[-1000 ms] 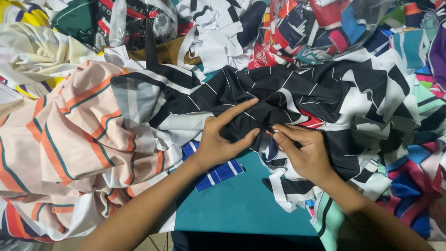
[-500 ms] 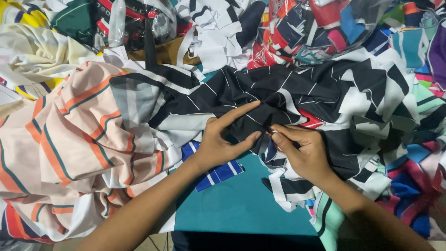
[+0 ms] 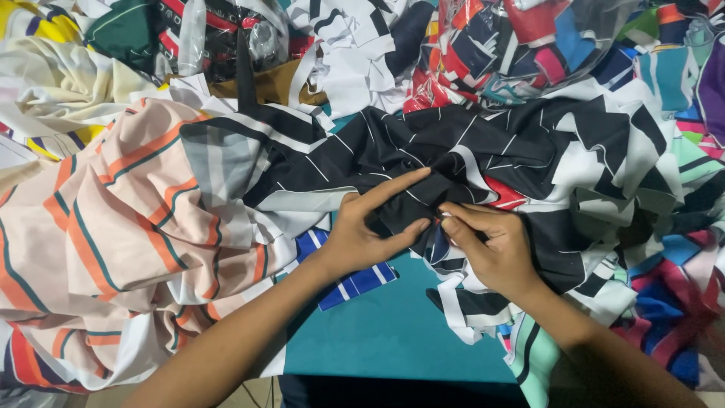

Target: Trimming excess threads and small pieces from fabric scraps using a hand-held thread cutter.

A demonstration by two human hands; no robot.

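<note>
Head cam, both hands pinching black striped fabric [image 3: 483, 151], L hand [image 3: 370, 234] forefinger out, R hand [image 3: 491, 249] clenched.

Teal tabletop [image 3: 393, 332] under heaped fabric scraps [image 3: 121, 227]

Left hand [image 3: 366, 236] centre frame, index finger extended up-right, thumb pressed flat. Right hand [image 3: 491, 245] just beside it, fingertips pinched together.
</note>
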